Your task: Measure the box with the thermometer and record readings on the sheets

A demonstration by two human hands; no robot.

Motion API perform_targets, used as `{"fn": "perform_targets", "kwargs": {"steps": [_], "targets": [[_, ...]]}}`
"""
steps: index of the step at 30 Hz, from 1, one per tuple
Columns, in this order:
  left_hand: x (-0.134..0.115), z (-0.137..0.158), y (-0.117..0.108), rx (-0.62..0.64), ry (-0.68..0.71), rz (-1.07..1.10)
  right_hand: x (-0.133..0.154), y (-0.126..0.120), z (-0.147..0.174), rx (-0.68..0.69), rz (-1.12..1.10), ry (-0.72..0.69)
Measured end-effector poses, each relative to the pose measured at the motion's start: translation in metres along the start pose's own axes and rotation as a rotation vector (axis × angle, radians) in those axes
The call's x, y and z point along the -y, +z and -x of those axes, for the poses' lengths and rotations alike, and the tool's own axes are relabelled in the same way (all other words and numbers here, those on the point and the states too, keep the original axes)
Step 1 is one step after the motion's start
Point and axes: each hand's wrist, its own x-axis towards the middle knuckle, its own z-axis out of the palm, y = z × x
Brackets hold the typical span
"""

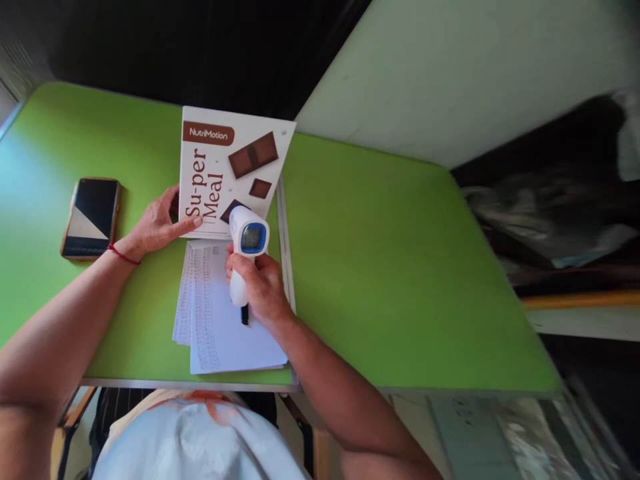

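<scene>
My left hand (pixel 164 221) grips the lower left edge of a white box (pixel 215 180) printed "NutriMotion Su-per Meal" with brown chocolate pieces, its thumb lying on the front. The box stands upright with its printed face toward me. My right hand (pixel 261 283) is wrapped round the handle of a white infrared thermometer (pixel 243 220). Its blue-rimmed screen faces me, and its head is in front of the box's lower right corner; whether they touch I cannot tell. Below lie sheets of paper (pixel 220 340) with handwritten columns, and a black pen (pixel 245 315) partly hidden by my right hand.
A smartphone (pixel 90 219) in a brown case lies on the green table (pixel 390 267) to the left. A metal seam (pixel 286 253) runs across the tabletop beside the papers. A dark panel and a pale wall (pixel 425 80) rise behind. Shelves with bags stand at the right.
</scene>
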Motion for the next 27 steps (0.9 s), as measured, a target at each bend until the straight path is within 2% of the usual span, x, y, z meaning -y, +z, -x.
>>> {"fn": "perform_targets", "kwargs": {"steps": [10,13,17,19,23,27], "targets": [[0.005,0.002,0.000,-0.038,0.004,-0.016,0.001,0.000,0.001,0.032,0.015,-0.020],[0.009,0.001,0.001,-0.076,0.009,-0.037,0.005,-0.005,-0.001,0.016,0.068,-0.088],[0.016,0.000,0.002,-0.116,0.027,-0.082,0.018,-0.025,-0.011,-0.158,0.344,-0.306],[0.021,0.000,0.002,-0.148,0.025,-0.110,0.023,-0.039,-0.018,-0.235,0.525,-0.366],[0.029,-0.002,0.002,-0.214,0.003,-0.148,0.025,-0.064,-0.030,-0.302,0.934,-0.279],[0.034,-0.005,0.003,-0.234,0.022,-0.187,0.023,-0.072,-0.032,-0.265,1.200,-0.145]]}}
